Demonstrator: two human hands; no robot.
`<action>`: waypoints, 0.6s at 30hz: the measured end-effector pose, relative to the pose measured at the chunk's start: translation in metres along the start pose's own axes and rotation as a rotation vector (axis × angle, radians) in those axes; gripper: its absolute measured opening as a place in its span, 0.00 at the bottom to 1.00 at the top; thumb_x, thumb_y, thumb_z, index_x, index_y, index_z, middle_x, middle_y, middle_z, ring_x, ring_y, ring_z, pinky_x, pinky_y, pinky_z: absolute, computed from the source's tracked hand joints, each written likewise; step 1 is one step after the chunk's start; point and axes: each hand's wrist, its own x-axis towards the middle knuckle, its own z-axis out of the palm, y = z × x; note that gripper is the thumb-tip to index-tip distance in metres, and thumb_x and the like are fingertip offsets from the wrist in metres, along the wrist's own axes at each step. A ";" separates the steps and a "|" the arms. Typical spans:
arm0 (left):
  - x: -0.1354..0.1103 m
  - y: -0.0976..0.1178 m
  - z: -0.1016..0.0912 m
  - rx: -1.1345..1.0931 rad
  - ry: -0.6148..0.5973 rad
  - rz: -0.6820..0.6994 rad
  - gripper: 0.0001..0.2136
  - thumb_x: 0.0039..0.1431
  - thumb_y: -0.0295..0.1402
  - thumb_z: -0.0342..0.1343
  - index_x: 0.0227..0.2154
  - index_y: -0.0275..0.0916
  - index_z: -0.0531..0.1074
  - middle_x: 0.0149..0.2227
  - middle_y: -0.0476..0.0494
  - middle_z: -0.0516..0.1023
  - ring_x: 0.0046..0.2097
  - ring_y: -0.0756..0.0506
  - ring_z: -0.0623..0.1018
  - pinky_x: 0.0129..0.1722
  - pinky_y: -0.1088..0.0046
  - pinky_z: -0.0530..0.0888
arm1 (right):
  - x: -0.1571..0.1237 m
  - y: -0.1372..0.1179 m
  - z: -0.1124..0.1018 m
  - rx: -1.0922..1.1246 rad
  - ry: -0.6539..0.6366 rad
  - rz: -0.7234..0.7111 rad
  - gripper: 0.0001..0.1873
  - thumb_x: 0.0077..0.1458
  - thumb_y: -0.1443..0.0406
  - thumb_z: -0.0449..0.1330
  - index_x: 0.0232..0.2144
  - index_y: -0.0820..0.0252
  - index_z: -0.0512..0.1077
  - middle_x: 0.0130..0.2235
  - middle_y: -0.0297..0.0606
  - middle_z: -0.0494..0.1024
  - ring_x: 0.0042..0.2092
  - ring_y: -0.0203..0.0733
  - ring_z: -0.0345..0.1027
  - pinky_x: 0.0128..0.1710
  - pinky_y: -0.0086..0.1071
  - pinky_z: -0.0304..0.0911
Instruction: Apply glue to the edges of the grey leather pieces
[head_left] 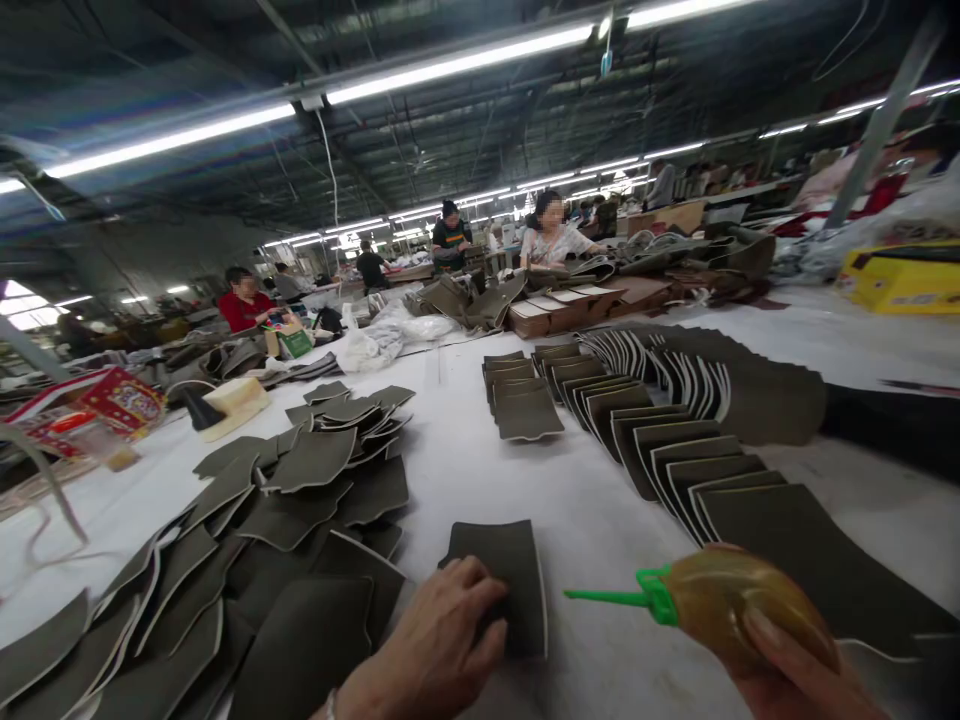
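Note:
My left hand [435, 640] presses flat on the near left corner of a single dark grey leather piece [510, 575] lying on the white table [465, 450]; its fingers are spread. My right hand [795, 675] is wrapped round an amber squeeze bottle [731, 600] with a green nozzle [626, 597]. The nozzle points left, just above the table, to the right of the single piece.
A loose heap of the same grey pieces [285, 520] lies at the left. Overlapping rows of pieces [675, 440] run away at the right. Boxes, bags and several seated people [551, 235] are at the far end. A yellow box [904, 280] sits at the far right.

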 end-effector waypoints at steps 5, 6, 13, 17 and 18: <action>0.026 0.034 -0.001 -0.017 0.021 -0.296 0.27 0.58 0.41 0.54 0.59 0.34 0.65 0.52 0.32 0.69 0.52 0.34 0.73 0.52 0.57 0.72 | -0.010 -0.012 0.020 -0.135 -0.045 -0.125 0.35 0.33 0.56 0.79 0.46 0.51 0.76 0.43 0.39 0.80 0.41 0.45 0.75 0.41 0.26 0.73; 0.032 0.038 0.001 0.003 0.022 -0.309 0.27 0.58 0.40 0.53 0.58 0.33 0.65 0.51 0.31 0.70 0.52 0.33 0.73 0.51 0.56 0.72 | -0.011 -0.013 0.023 -0.156 -0.050 -0.158 0.33 0.33 0.56 0.79 0.45 0.50 0.76 0.41 0.38 0.79 0.40 0.44 0.75 0.39 0.24 0.73; 0.049 0.053 -0.003 0.073 -0.050 -0.342 0.22 0.50 0.34 0.55 0.49 0.30 0.69 0.49 0.28 0.70 0.49 0.31 0.75 0.47 0.54 0.75 | -0.008 -0.014 0.021 -0.246 -0.108 -0.268 0.28 0.41 0.55 0.76 0.45 0.49 0.75 0.40 0.36 0.78 0.38 0.42 0.74 0.39 0.26 0.74; 0.052 0.058 -0.001 0.152 -0.047 -0.319 0.20 0.49 0.29 0.54 0.47 0.27 0.70 0.48 0.27 0.70 0.48 0.32 0.76 0.46 0.56 0.75 | -0.003 -0.008 0.014 -0.363 -0.160 -0.299 0.31 0.41 0.54 0.75 0.48 0.48 0.72 0.41 0.37 0.76 0.39 0.48 0.74 0.38 0.35 0.76; 0.052 0.057 0.000 0.175 -0.050 -0.299 0.19 0.49 0.28 0.54 0.46 0.28 0.70 0.47 0.27 0.71 0.47 0.33 0.76 0.45 0.57 0.76 | -0.002 -0.007 0.013 -0.409 -0.183 -0.323 0.31 0.42 0.53 0.75 0.49 0.47 0.71 0.41 0.37 0.75 0.39 0.49 0.73 0.37 0.36 0.77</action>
